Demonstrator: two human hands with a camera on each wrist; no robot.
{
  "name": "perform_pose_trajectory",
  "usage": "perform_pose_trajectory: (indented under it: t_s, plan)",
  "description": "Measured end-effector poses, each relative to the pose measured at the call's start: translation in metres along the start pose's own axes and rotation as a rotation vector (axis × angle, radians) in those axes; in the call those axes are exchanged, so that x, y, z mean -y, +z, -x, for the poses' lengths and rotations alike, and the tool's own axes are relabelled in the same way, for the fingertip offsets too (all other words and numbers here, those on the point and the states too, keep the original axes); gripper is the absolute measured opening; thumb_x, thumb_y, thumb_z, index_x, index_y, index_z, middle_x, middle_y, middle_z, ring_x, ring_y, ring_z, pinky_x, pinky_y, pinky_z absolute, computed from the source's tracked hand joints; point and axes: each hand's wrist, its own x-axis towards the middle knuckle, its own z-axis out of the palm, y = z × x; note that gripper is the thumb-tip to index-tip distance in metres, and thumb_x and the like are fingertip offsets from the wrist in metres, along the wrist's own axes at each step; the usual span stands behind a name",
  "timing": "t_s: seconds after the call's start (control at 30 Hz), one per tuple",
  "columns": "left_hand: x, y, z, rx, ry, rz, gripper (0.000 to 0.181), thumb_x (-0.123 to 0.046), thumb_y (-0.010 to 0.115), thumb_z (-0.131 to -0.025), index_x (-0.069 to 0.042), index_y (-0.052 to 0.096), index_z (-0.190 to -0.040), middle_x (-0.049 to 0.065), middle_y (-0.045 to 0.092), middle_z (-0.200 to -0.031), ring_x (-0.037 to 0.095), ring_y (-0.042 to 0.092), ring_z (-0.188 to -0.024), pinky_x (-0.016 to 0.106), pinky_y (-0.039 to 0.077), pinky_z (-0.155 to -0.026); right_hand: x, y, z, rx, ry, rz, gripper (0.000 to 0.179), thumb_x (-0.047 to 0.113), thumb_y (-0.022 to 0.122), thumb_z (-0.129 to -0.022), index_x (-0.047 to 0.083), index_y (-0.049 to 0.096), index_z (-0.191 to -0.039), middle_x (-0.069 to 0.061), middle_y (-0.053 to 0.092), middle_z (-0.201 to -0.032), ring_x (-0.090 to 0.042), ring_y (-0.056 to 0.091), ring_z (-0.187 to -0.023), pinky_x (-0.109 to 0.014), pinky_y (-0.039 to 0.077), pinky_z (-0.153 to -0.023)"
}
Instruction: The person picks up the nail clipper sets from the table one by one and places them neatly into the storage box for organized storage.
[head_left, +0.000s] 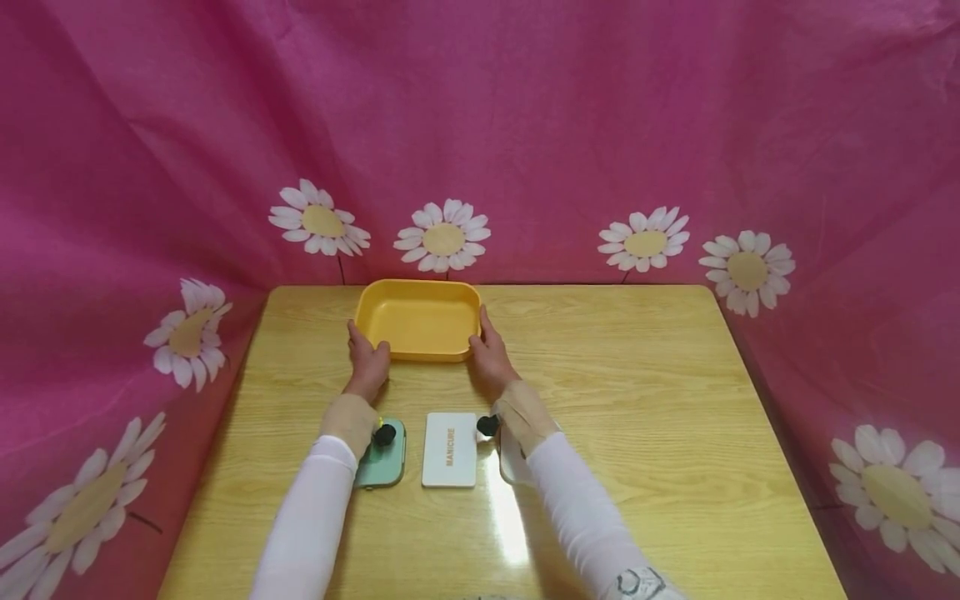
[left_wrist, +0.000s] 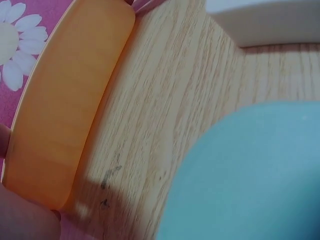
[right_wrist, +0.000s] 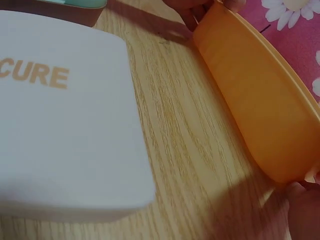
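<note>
A yellow-orange rectangular plastic tray with rounded corners lies at the far edge of the wooden table, and its inside is bare. My left hand grips its left end, thumb at the near corner and fingers along the side. At the opposite end, my right hand holds the tray the same way. Both wrist views show the tray's near outer wall low over the wood. In the right wrist view a thumb presses against the near corner.
Between my forearms lies a white box lettered MANICURE. A mint-green case sits to its left, partly under my left wrist. To the right, a pale rounded case is partly covered by my right forearm. Pink flowered curtain surrounds the table.
</note>
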Motion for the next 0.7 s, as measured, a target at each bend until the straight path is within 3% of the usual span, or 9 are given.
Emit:
perform_pose_trajectory:
  t_s: [0.17,0.4,0.7]
  plan:
    - [-0.002,0.003,0.002,0.014,0.006,0.000,0.089,-0.014,0.045,-0.101,-0.009,-0.016,-0.166,0.026,-0.001,-0.171,0.034,0.003,-0.160,0.044,0.006,-0.130,0.000,-0.005,0.000,0.004,0.004,-0.049,0.076,-0.011,0.032,-0.104,0.016,0.005,-0.169,-0.002,0.010,-0.176,-0.016,0.023,-0.157,-0.036,0.030,-0.123]
    - [-0.002,0.009,0.004,0.008,0.005,0.003,0.090,-0.013,0.047,-0.100,-0.007,-0.014,-0.166,0.028,0.001,-0.171,0.036,0.004,-0.160,0.045,0.007,-0.130,0.001,-0.013,0.003,0.005,0.023,-0.017,0.076,-0.009,0.034,-0.105,0.019,0.007,-0.170,0.000,0.011,-0.176,-0.016,0.027,-0.155,-0.036,0.033,-0.122]
    - [-0.007,0.018,0.007,-0.012,0.010,0.007,0.092,-0.012,0.050,-0.096,-0.004,-0.010,-0.166,0.031,0.007,-0.169,0.039,0.010,-0.158,0.045,0.010,-0.129,0.002,-0.022,0.006,0.011,-0.016,-0.038,0.075,-0.011,0.033,-0.104,0.013,0.004,-0.169,-0.004,0.009,-0.176,-0.020,0.027,-0.155,-0.039,0.035,-0.120]
